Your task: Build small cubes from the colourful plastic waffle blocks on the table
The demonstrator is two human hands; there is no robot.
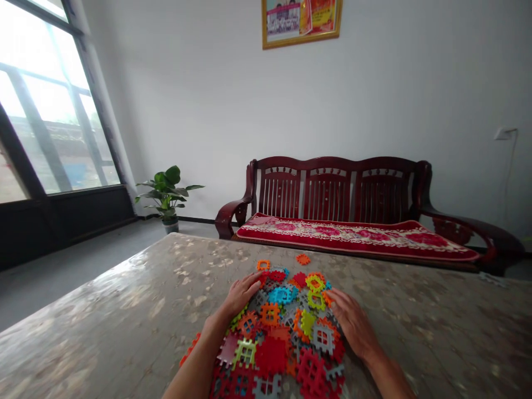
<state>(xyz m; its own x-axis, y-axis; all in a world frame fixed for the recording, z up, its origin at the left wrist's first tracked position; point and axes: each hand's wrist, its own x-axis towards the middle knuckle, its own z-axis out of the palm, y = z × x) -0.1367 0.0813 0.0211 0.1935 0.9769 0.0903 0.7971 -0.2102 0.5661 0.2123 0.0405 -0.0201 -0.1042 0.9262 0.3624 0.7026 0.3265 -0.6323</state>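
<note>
A heap of flat plastic interlocking pieces with notched edges [271, 354] covers the near middle of the table, in red, orange, blue, lime green and grey. Some have window-like cutouts. At the heap's left edge lies my left hand [241, 293], fingers stretched forward and touching the red pieces near the top. My right hand [351, 321] rests along the right edge, its fingers extended against orange and grey pieces. Neither hand grips a piece that I can see. Just beyond the heap lie an orange square piece [263, 265] and an orange round piece [303, 259].
The table [124, 310] has a patterned grey-brown cover. Behind it stands a dark red wooden bench [328, 191] with a floral red seat cover [353, 235]. A potted plant [166, 194] is at the back left, near a large window [54, 111].
</note>
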